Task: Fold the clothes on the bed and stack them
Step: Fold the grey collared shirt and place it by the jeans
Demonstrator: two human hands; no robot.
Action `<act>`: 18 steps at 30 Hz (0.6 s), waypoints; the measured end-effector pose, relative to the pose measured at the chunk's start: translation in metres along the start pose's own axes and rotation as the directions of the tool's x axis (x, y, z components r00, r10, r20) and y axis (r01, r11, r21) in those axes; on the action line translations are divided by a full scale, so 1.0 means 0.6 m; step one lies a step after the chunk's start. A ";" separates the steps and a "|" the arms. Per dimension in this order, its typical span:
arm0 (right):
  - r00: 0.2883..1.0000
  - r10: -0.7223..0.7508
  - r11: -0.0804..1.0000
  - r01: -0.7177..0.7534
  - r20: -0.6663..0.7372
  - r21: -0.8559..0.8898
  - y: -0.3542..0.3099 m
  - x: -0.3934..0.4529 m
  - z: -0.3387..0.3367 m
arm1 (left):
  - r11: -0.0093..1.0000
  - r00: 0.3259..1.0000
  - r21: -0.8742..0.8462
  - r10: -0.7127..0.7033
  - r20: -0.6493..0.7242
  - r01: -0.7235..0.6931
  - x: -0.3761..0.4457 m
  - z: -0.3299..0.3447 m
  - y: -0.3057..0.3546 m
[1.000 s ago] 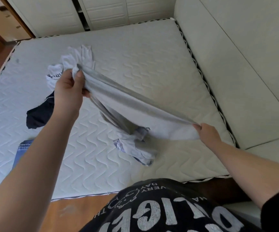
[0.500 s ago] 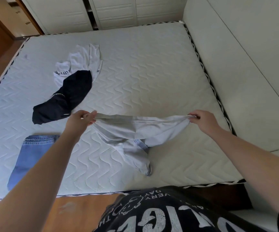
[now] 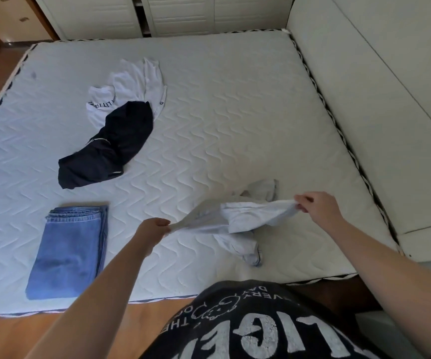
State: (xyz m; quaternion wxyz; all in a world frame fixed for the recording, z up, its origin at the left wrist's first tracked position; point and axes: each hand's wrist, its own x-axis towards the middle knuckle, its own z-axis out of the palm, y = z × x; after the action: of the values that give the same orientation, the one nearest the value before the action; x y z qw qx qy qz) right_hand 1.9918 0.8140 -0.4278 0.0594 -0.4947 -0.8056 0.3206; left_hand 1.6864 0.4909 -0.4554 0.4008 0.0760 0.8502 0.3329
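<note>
A light grey garment is stretched low over the near right part of the mattress. My left hand pinches its left end and my right hand pinches its right end. Crumpled parts of it rest on the bed in front of and behind the held edge. Folded blue jeans lie flat at the near left. A crumpled dark navy garment lies further back, overlapping a crumpled white garment with printed letters.
A padded cream headboard runs along the mattress's right side. White wardrobe doors stand behind the far edge. Wooden floor shows at the near edge, beside my dark printed shirt.
Both hands brought the grey garment down from up high to just above the mattress and shifted it right. More of it now lies on the bed.
</note>
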 end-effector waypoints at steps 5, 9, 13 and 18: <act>0.971 0.232 0.950 -0.213 -0.058 0.227 0.023 -0.031 0.028 | 0.963 0.969 0.115 -0.245 -0.007 0.244 0.019 -0.004 -0.040; 0.897 0.440 0.835 -0.427 0.045 0.346 0.053 -0.047 0.031 | 0.892 0.886 -0.042 -0.439 0.152 0.449 0.023 0.010 -0.061; 0.753 0.615 0.691 -0.657 0.233 0.301 0.094 -0.054 0.027 | 0.886 0.906 -0.198 -0.396 0.148 0.420 0.027 0.030 -0.045; 0.546 0.733 0.533 -0.832 0.406 0.156 0.140 -0.044 0.028 | 0.861 0.906 -0.281 -0.391 0.165 0.423 0.028 0.070 -0.002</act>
State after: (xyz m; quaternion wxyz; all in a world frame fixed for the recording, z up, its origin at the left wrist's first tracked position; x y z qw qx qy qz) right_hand 2.0619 0.8097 -0.4837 -0.1297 -0.7351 -0.4260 0.5112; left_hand 1.7058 0.5178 -0.4861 0.5118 -0.1523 0.7624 0.3656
